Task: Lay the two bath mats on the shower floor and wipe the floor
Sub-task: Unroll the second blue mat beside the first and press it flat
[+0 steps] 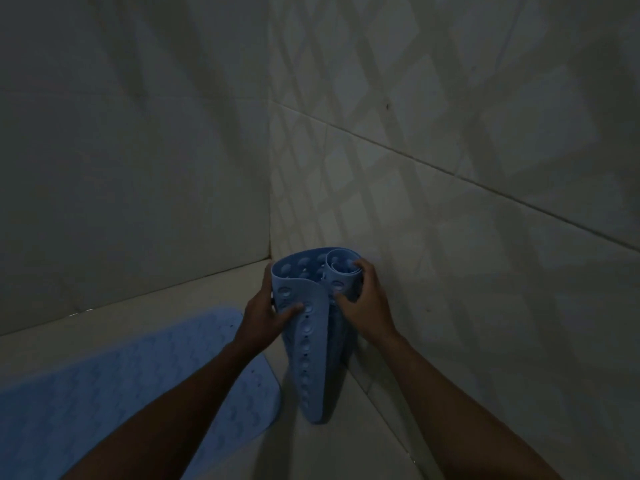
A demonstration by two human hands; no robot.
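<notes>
While one blue bath mat [114,386] already lies flat on the pale shower floor [194,292], the person stands the second, rolled mat [311,327] on end just beside it, on the side nearer the right-hand tiled wall [485,202] and close to the corner where the two walls meet. In the single head view, the left hand [266,313] holds the loose outer flap of the rolled mat, thumb lying across the suction-cup side and fingers wrapped behind the edge; the right hand [363,299] grips the tight inner coil at its top, fingers curled over the rim and thumb pressed against the cups. The roll's lower end looks to touch the floor near the flat mat's rounded corner, though the dim light makes the contact hard to judge. The step in hand seems to be unrolling this second mat, and it would go best if the coil were lowered to the floor with the suction cups facing down, the free flap pinned flat beside the first mat, and the coil paid out along the wall, so the mat lies without curling back or overlapping its neighbour. Pressing along it afterwards should seat the cups. The wiping has no sign of a start; no cloth is in sight. No brand, label or writing can be read on either mat or on the tiles.
</notes>
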